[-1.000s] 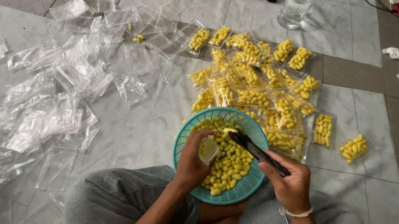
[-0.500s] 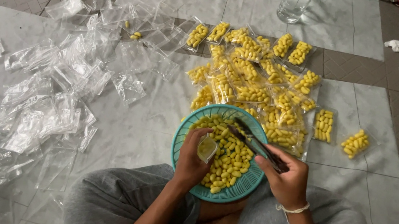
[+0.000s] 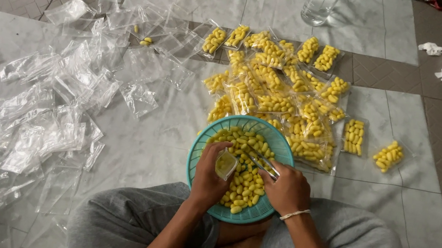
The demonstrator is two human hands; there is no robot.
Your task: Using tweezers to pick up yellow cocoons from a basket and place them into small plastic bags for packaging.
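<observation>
A teal basket full of small yellow oval pieces rests on my lap. My left hand holds a small clear bag, open at the top and part filled with yellow pieces, over the basket. My right hand grips metal tongs whose tips point into the basket just right of the bag's mouth.
A pile of filled clear bags of yellow pieces lies beyond the basket. Several empty clear bags are spread over the tiled floor at left. A water bottle and a crumpled tissue lie at the back.
My right hand has drawn the tongs in from the basket's far right toward the bag. The left hand keeps the bag in about the same spot.
</observation>
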